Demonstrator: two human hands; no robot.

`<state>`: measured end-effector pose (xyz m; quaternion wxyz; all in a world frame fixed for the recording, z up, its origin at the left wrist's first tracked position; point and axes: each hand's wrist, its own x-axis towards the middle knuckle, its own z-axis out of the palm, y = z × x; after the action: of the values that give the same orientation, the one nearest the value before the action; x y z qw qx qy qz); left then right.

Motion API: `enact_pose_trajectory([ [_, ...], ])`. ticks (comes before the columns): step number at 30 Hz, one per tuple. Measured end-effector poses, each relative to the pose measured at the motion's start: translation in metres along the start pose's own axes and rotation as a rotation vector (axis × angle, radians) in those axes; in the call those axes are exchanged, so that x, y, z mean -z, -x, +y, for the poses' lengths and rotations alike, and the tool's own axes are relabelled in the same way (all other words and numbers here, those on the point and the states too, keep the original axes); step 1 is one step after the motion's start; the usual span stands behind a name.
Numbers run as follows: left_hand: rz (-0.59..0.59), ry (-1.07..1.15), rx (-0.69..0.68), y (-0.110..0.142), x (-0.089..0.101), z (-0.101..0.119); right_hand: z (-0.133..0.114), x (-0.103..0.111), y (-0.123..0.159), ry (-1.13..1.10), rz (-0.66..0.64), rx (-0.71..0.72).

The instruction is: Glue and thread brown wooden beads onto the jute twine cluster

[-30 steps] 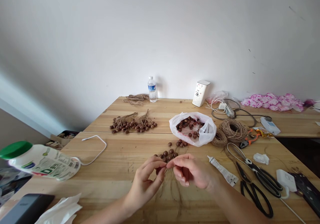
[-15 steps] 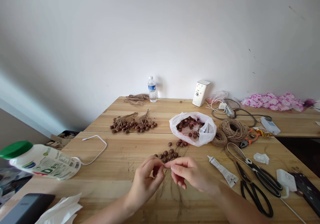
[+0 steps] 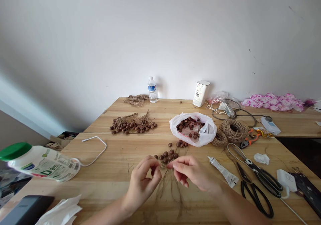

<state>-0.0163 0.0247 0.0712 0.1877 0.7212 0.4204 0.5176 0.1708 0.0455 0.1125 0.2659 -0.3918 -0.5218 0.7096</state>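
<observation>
My left hand (image 3: 143, 182) and my right hand (image 3: 193, 173) meet over the near middle of the wooden table (image 3: 117, 158). Both pinch the top of a small bundle of jute twine strands (image 3: 170, 188) that hang down and trail on the wood. Brown round nuts (image 3: 168, 155) tied to the strands lie just beyond my fingertips. Farther back, a white plastic bag (image 3: 206, 133) lies open with loose nuts inside. A finished cluster of nuts on twine (image 3: 132, 124) rests at the back left.
Black scissors (image 3: 258, 188), a glue tube (image 3: 223, 171) and coils of twine (image 3: 232, 130) lie to the right. A white cable (image 3: 94, 148), a green-capped bottle (image 3: 37, 161), a dark phone (image 3: 26, 210) and tissue (image 3: 62, 211) sit left. A water bottle (image 3: 152, 90) stands by the wall.
My hands have shifted slightly while working the twine; my left fingers curled in closer and the pinch point dropped a little. Nothing else on the table moved.
</observation>
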Motion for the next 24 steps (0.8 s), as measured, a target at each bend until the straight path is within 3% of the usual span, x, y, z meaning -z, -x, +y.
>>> enact_pose_trajectory([
  [10, -0.268, 0.509, 0.387, 0.003, -0.005, 0.003, 0.002, 0.002, -0.001, -0.025, 0.051, 0.064],
  [17, -0.224, 0.813, 0.536, 0.004, -0.008, 0.0, -0.002, 0.002, 0.001, -0.056, 0.054, 0.064],
  [24, -0.182, 0.821, 0.526, 0.003, -0.013, 0.001, 0.001, 0.002, -0.001, -0.054, 0.05, 0.071],
])
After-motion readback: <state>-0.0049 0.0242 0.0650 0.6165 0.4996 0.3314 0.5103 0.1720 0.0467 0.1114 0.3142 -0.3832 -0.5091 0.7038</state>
